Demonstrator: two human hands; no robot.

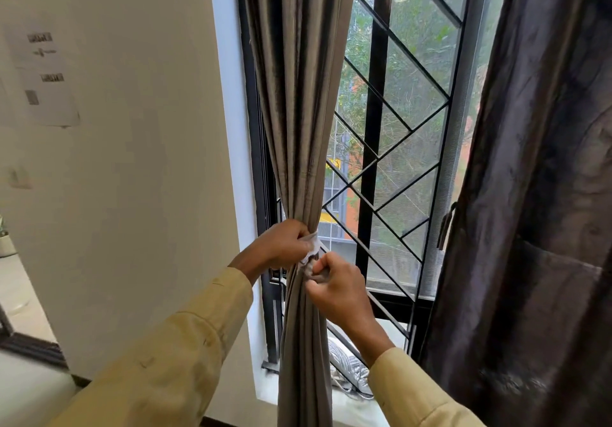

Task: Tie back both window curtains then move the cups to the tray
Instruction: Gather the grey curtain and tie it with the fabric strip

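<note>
Where the window grille [374, 128] ends on its right: the right curtain [536, 195] hangs dark and loose, with a strap [446, 229] dangling at its edge nearest the grille.
Wall [132, 195]: left of the grille, cream, with paper sheets [46, 79] stuck on it.
Sill [357, 406]: below the grille, white; a grey-and-white striped thing [347, 367] lies on it, and what it is cannot be told.
Left curtain [298, 112]: in front of the grille's left edge, gathered into a narrow bundle that hides the bars behind it.
Tie band [313, 248]: pale, wrapped round the bundle at the level of the grille's lower bars.
Left hand [284, 244]: reaches in from a tan sleeve [159, 360], fingers curled round the bundle and the band.
Right hand [334, 284]: just below the left one, in front of the grille's bottom bars, thumb and curled fingers pinching the band's grey end against the bundle.
</note>
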